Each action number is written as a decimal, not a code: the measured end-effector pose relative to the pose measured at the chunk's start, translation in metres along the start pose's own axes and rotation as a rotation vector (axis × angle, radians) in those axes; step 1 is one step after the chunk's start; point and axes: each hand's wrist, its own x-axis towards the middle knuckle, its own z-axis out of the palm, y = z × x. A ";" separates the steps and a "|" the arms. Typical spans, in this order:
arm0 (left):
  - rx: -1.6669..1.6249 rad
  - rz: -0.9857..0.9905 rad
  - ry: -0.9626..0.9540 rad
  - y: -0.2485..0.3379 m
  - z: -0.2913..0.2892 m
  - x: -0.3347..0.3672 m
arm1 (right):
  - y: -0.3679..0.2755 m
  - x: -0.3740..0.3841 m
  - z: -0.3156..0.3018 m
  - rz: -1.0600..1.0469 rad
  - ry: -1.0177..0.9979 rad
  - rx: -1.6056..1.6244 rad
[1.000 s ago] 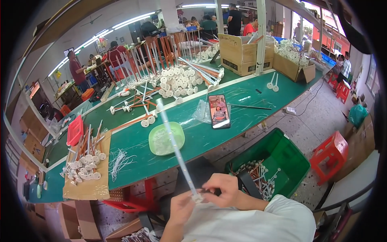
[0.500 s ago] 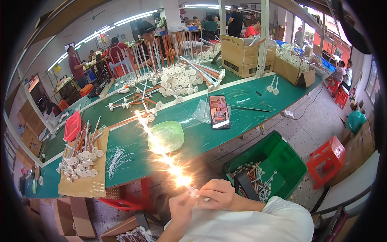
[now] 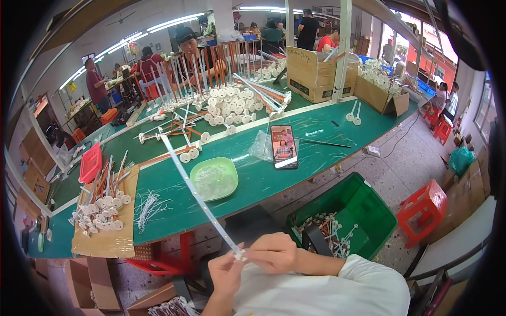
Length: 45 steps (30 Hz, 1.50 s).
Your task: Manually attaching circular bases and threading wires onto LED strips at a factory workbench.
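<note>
A long, slim LED light tube (image 3: 198, 197) slants from my hands up and left over the bench, its small lamps unlit. My left hand (image 3: 225, 271) is closed, pinching the tube's near end by thumb and fingers. My right hand (image 3: 273, 254) is closed on the white piece at that same end, touching the left; its exact fingertip grip is partly hidden. Past the tube's middle sits a light green bowl (image 3: 235, 181) holding small clear bits. To its right lies a phone (image 3: 284, 150) with its screen lit.
White-disc-ended tubes (image 3: 232, 105) are heaped across the green bench (image 3: 253, 195). More lie on a cardboard sheet (image 3: 103, 243) at left, beside thin white wires (image 3: 150, 210). A green crate (image 3: 377, 210) with tubes stands at right, near a red stool (image 3: 424, 210). Someone (image 3: 187, 50) sits across the bench.
The LED tube was glowing brightly and is now dark. Both hands have shifted slightly left and down, still holding its near end. The person across the bench has raised their head.
</note>
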 end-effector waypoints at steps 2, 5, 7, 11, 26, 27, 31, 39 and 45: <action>0.024 0.008 -0.003 0.008 -0.002 0.004 | 0.006 0.011 0.000 -0.010 -0.052 0.041; -0.041 0.074 -0.054 0.020 -0.001 0.006 | 0.014 0.029 -0.001 -0.027 -0.138 0.151; 0.035 0.154 -0.088 0.021 -0.008 0.006 | 0.017 0.038 0.000 -0.067 -0.221 0.262; 0.000 0.177 -0.116 0.025 -0.025 0.009 | 0.030 0.055 0.005 -0.107 -0.347 0.332; 0.275 0.440 0.013 0.046 -0.045 0.009 | 0.035 0.072 0.046 -0.074 -0.437 0.419; 0.287 0.423 0.040 0.047 -0.042 0.010 | 0.035 0.073 0.047 -0.066 -0.429 0.408; 0.310 0.405 0.236 0.046 -0.039 0.015 | 0.053 0.089 0.055 -0.149 -0.461 0.428; 0.295 0.397 0.166 0.051 -0.041 0.022 | 0.183 0.116 0.062 0.221 -0.703 -0.356; 0.335 0.316 0.177 0.043 -0.050 0.025 | 0.203 0.109 0.062 0.334 -0.947 -0.365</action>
